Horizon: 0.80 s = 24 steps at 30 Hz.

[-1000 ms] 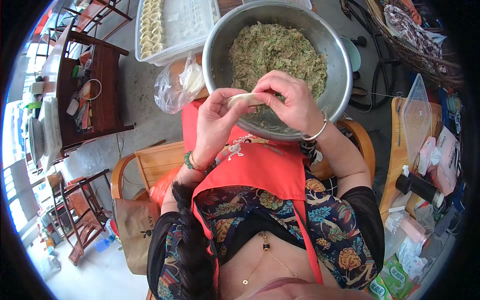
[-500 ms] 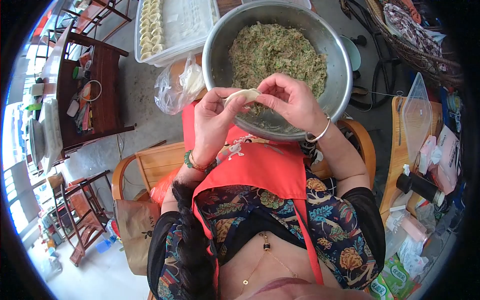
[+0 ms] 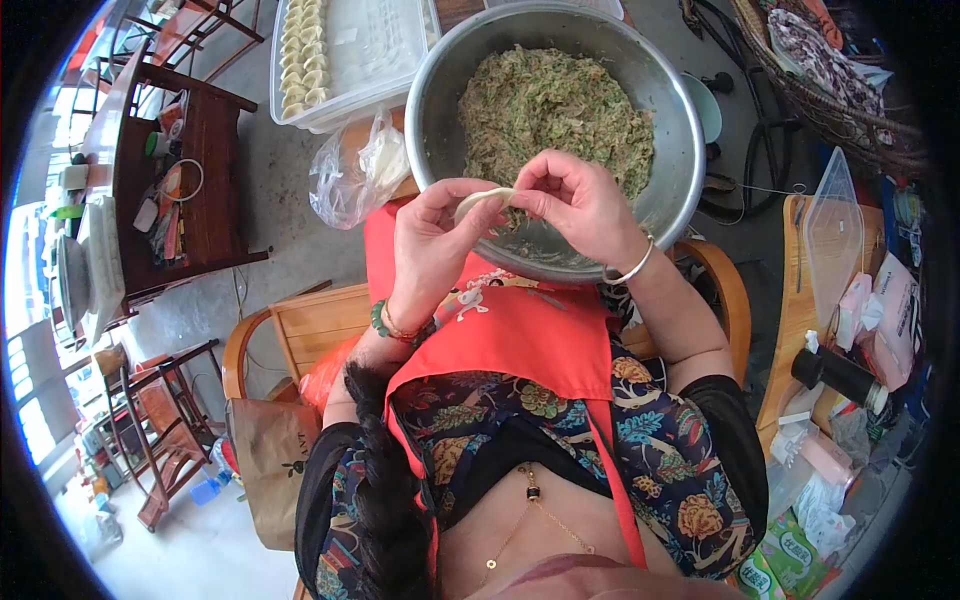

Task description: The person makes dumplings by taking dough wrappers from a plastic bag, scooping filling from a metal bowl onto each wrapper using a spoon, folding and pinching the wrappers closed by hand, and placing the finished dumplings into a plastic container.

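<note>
A pale folded dumpling [image 3: 482, 203] is held over the near edge of a large steel bowl [image 3: 683, 170]. My left hand [image 3: 432, 232] pinches its left part between thumb and fingers. At its right end, the thumb and fingertips of my right hand [image 3: 578, 203] press the dough edge. Green-brown minced filling [image 3: 555, 120] lies in the bowl beyond both hands. Left of the bowl, a clear bag [image 3: 360, 172] seems to hold pale round wrappers. A white plastic tray [image 3: 375, 60] at the top has rows of shaped dumplings [image 3: 303, 62] along its left side.
A wooden chair [image 3: 330, 318] surrounds the lap, which a red apron [image 3: 520, 330] covers. A brown paper bag [image 3: 272, 470] stands at the left. To the right, a wooden board [image 3: 790, 300] bears a clear lid [image 3: 833, 235] and a black bottle [image 3: 838, 378]. A wicker basket [image 3: 820, 110] is at upper right.
Both hands stay at the bowl's near edge on the dumpling. My right fingers shifted slightly from its end and back onto it, and the dumpling's tilt has changed a little.
</note>
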Each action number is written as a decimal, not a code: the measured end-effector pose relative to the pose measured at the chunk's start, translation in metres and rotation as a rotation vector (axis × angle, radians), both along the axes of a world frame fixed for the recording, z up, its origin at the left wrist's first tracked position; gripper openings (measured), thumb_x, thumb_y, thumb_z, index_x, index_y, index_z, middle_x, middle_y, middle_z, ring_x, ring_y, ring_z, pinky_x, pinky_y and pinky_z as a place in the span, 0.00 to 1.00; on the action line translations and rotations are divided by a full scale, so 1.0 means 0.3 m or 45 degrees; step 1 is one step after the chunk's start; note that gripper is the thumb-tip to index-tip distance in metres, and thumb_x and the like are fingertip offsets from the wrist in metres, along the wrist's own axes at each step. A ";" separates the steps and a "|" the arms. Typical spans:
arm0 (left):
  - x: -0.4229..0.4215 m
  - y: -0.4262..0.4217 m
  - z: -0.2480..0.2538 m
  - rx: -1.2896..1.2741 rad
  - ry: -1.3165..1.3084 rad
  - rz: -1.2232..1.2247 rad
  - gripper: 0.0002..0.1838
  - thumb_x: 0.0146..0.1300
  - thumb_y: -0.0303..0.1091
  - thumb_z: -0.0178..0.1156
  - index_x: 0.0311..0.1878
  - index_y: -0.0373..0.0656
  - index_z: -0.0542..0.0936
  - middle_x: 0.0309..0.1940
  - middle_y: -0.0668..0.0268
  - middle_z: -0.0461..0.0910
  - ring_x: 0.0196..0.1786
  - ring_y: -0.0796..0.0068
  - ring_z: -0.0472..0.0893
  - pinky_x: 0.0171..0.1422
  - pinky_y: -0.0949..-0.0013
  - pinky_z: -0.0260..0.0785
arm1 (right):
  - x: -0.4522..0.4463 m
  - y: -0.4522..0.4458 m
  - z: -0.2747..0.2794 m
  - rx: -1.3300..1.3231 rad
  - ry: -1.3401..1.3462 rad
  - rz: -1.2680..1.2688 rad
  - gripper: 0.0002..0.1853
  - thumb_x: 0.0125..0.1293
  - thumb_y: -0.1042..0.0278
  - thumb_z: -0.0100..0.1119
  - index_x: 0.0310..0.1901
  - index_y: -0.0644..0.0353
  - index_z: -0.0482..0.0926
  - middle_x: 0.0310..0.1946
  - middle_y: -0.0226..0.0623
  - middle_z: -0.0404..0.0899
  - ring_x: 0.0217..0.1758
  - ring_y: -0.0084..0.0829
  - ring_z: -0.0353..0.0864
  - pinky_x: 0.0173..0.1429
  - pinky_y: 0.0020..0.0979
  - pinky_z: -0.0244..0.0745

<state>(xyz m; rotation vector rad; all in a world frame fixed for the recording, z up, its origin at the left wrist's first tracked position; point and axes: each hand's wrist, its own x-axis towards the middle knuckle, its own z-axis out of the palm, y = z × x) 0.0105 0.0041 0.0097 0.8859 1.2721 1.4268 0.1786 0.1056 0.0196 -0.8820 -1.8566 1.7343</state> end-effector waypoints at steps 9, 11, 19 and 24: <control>0.004 0.005 0.000 -0.022 0.135 -0.020 0.10 0.65 0.22 0.63 0.49 0.33 0.79 0.40 0.65 0.84 0.41 0.81 0.82 0.47 0.77 0.76 | -0.026 -0.010 0.030 0.365 0.033 -0.083 0.07 0.60 0.75 0.67 0.39 0.62 0.80 0.32 0.34 0.79 0.34 0.27 0.81 0.39 0.27 0.76; 0.013 0.009 -0.002 -0.007 0.123 0.010 0.11 0.64 0.22 0.63 0.50 0.34 0.78 0.41 0.65 0.83 0.42 0.81 0.82 0.47 0.77 0.76 | -0.018 0.005 0.023 0.229 0.039 -0.008 0.06 0.61 0.76 0.67 0.39 0.62 0.81 0.34 0.32 0.78 0.36 0.23 0.80 0.39 0.24 0.76; 0.010 0.010 0.012 0.049 0.008 0.039 0.12 0.66 0.23 0.61 0.51 0.31 0.75 0.41 0.61 0.83 0.43 0.79 0.83 0.46 0.78 0.77 | -0.010 0.019 0.034 0.496 0.014 0.049 0.05 0.61 0.78 0.66 0.38 0.64 0.82 0.33 0.32 0.79 0.35 0.22 0.79 0.38 0.23 0.75; 0.008 0.008 0.003 0.003 0.076 0.050 0.09 0.67 0.26 0.62 0.46 0.29 0.78 0.38 0.62 0.84 0.39 0.80 0.84 0.41 0.79 0.77 | -0.015 0.016 0.037 0.846 0.088 0.011 0.03 0.58 0.80 0.67 0.34 0.63 0.82 0.30 0.34 0.79 0.34 0.25 0.81 0.37 0.27 0.76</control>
